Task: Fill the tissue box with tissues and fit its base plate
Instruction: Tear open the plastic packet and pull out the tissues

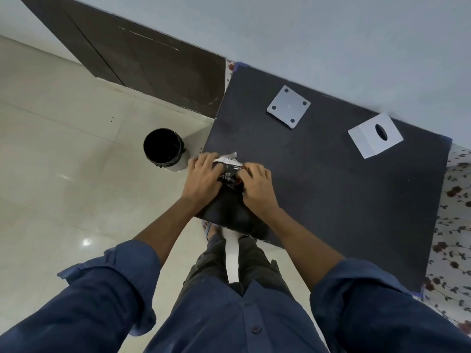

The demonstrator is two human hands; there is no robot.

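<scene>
Landmark: the dark table (331,189); entries run left to right.

1. Bin (163,149), black-lined, on the floor just beside the table's left edge. Likely destination for the wrapper.

2. Left hand (202,174), at the table's near-left corner. Fingers curled tight on the left end of the tissue pack (229,171).

3. Tissue pack, dark printed wrapper, crumpled, with a pale strip showing at its far end. Held between both hands, at or just over the table surface; contact with the table cannot be told.

4. Right hand (256,182), touching the pack's right end, fingers closed on the wrapper.

5. Base plate (288,107), pale square with four dark corner dots, flat on the table toward its far edge, well apart from the hands.

6. Tissue box (374,135), white cube, oval slot facing up, at the table's far-right corner. Appears not yet filled.

Step in hand, as judged: opening the pack. Handling note: pull the wrapper apart at the seam, gripping film only, so the stack stays square and uncreased; then invert the box to load through its open underside.
</scene>
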